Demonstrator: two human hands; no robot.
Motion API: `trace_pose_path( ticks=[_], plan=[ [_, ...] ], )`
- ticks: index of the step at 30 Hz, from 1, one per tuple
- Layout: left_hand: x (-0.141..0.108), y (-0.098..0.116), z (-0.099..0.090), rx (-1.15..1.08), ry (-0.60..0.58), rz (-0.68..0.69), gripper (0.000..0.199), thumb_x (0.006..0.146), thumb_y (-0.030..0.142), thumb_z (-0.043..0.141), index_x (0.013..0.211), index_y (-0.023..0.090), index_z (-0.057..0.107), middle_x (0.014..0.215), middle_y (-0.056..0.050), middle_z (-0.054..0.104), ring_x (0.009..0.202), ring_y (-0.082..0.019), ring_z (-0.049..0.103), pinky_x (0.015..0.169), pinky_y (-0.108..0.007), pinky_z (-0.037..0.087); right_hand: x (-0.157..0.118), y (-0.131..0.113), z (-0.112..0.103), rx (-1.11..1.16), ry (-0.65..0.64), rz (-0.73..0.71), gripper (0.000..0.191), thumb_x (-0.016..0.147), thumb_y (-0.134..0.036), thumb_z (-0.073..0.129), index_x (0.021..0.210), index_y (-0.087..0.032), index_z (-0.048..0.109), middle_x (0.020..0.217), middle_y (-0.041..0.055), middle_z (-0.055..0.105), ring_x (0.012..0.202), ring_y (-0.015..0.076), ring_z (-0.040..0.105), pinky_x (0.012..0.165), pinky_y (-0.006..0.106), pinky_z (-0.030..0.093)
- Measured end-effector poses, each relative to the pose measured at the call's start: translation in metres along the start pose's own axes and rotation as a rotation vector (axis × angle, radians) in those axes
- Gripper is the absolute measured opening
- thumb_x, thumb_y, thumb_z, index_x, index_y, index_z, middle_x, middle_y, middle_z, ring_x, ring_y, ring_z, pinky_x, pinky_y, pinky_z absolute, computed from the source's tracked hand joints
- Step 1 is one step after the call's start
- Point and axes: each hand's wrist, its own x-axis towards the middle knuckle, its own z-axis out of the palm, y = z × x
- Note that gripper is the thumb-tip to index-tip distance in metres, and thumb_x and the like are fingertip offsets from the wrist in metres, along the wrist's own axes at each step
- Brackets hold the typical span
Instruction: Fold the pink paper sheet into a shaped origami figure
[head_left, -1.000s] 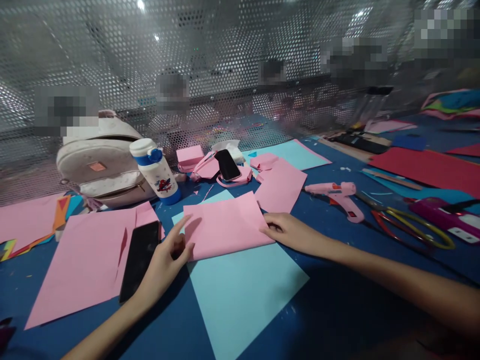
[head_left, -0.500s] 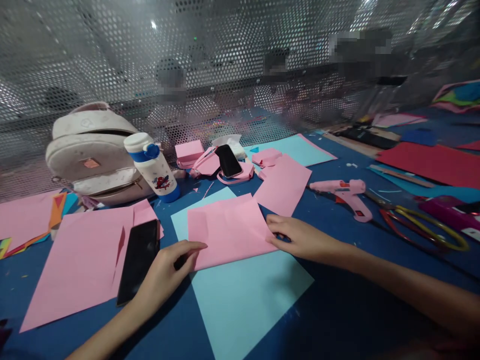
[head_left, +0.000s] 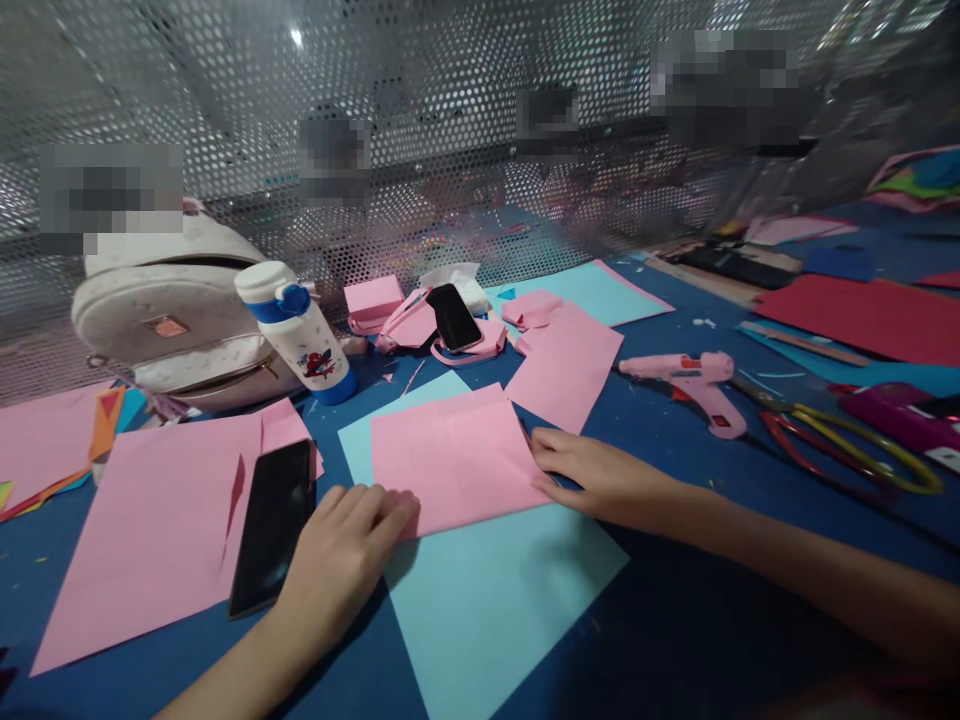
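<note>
Blue table (head_left: 660, 610), left fingers (head_left: 365, 506) curled over pink paper (head_left: 450, 455), grip hidden, right fingers (head_left: 553, 447) pinching its edge

A white backpack (head_left: 172, 330) is standing before a perforated metal screen (head_left: 450, 130), and a white-and-blue bottle (head_left: 296, 335) is standing in front of its right side. A black phone (head_left: 274, 525) is lying over the edge of a large pink sheet (head_left: 154, 520). A second phone (head_left: 454, 318) is resting near a pink box (head_left: 373, 297). On the right, a pink glue gun (head_left: 690, 375) is lying near scissors (head_left: 859, 450), and a red sheet (head_left: 862, 318) is lying beyond them.
</note>
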Motion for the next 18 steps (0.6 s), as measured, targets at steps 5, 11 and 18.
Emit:
trace_pose_path(
  ticks=[5,11,18],
  plan=[
    [0.006,0.025,-0.008,-0.009,-0.062,0.169,0.049,0.097,0.007,0.029,0.144,0.011,0.042,0.144,-0.011,0.052,0.128,-0.025,0.049,0.110,-0.042,0.030,0.000,0.004,0.003,-0.021,-0.007,-0.015,0.026,0.096,-0.033,0.044,0.083,-0.017,0.060,0.096,0.0085,0.056,0.088,0.0222,0.057,0.078,0.036,0.043],
    [0.003,0.027,-0.003,-0.096,-0.261,0.193,0.060,0.101,0.033,0.041,0.154,0.011,0.022,0.158,-0.012,0.028,0.145,-0.024,0.029,0.120,-0.045,0.023,-0.003,0.001,0.002,-0.076,0.053,0.023,0.022,0.095,-0.035,0.048,0.099,-0.016,0.058,0.100,0.0107,0.059,0.087,0.0242,0.060,0.076,0.037,0.048],
    [0.004,0.023,0.007,-0.039,-0.214,0.202,0.049,0.102,0.026,0.038,0.148,0.009,0.035,0.153,-0.013,0.038,0.139,-0.026,0.041,0.112,-0.048,0.040,-0.001,-0.031,0.004,-0.487,0.513,-0.388,0.044,0.094,-0.024,0.056,0.135,-0.012,0.046,0.132,0.0165,0.057,0.123,0.0289,0.051,0.100,0.044,0.044]
  ],
)
